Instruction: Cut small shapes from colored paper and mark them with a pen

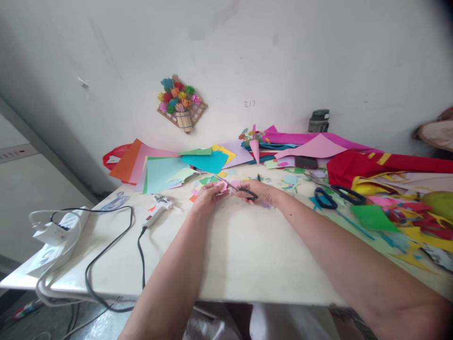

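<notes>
My left hand pinches a small pink paper piece just above the white table. My right hand is closed round the black handles of small scissors, whose blades point left into the pink paper. Both hands meet near the middle of the table, past its centre. Small coloured scraps lie around them.
Sheets of coloured paper are stacked at the back left, more paper and red cloth at the right. Blue-handled scissors lie right of my hands. A glue gun with black cord and a power strip sit left. A paper flower decoration hangs on the wall.
</notes>
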A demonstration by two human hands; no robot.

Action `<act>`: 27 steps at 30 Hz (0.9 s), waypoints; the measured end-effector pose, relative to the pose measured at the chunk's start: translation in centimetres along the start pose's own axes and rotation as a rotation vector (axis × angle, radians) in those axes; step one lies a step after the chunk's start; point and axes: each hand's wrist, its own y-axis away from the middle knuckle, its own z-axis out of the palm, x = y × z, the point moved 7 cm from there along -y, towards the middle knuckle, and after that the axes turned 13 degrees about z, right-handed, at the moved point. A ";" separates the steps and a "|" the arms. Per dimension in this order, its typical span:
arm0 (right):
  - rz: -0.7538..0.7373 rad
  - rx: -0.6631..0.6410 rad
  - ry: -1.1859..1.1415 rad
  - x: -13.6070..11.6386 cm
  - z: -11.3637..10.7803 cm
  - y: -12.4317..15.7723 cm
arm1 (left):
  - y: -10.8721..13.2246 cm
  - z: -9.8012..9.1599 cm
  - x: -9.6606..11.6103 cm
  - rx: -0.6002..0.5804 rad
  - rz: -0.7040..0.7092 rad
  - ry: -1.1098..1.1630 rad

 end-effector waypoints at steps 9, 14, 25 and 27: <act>0.053 0.023 -0.016 -0.3 0.1 0.4 | 0.0 0.0 -0.1 -0.023 0.003 -0.001; 0.036 0.029 -0.019 -0.3 0.0 0.2 | -0.1 0.0 -0.1 -0.031 0.015 0.011; 0.030 0.038 -0.031 0.0 0.0 -0.1 | 0.0 0.0 -0.1 -0.030 0.011 0.012; 0.034 0.044 -0.031 -0.1 0.0 0.0 | 0.0 0.0 -0.1 -0.025 0.011 0.019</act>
